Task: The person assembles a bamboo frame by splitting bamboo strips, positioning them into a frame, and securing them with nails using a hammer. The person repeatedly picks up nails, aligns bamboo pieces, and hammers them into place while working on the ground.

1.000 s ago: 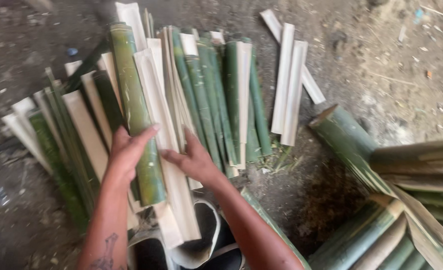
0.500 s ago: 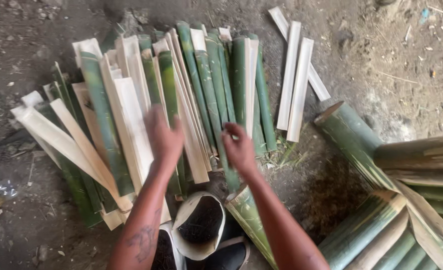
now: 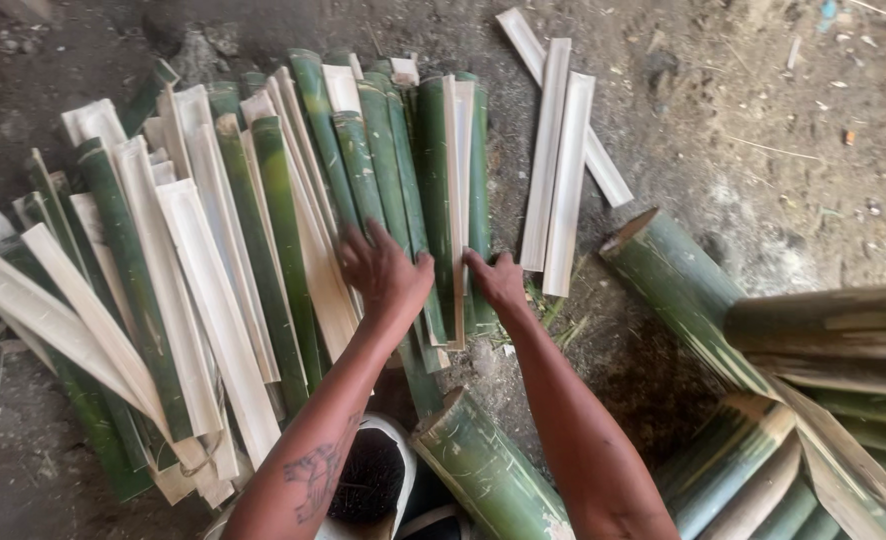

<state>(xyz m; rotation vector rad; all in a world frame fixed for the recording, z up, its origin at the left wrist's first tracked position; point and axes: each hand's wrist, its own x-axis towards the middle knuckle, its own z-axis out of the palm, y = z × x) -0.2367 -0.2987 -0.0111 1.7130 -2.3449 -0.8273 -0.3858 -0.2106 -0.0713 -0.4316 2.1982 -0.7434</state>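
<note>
A fan of split bamboo slats point(image 3: 213, 250), green outside and pale inside, lies on the dirt floor in front of me. My left hand point(image 3: 383, 275) rests flat, fingers spread, on the slats near the middle of the pile. My right hand point(image 3: 495, 280) presses against the near ends of the rightmost upright slats point(image 3: 453, 180). Neither hand is closed around a slat.
Three pale slats point(image 3: 561, 160) lie apart on the ground to the right. Whole green bamboo sections point(image 3: 683, 290) are stacked at the right. Another bamboo piece point(image 3: 483, 470) lies near my arms, beside a white-rimmed shoe point(image 3: 395, 452). The dirt floor point(image 3: 783, 130) is littered with chips.
Both hands have moved right across the pile, from the left-middle slats to the right-hand ones. The slats have been shifted and spread wider.
</note>
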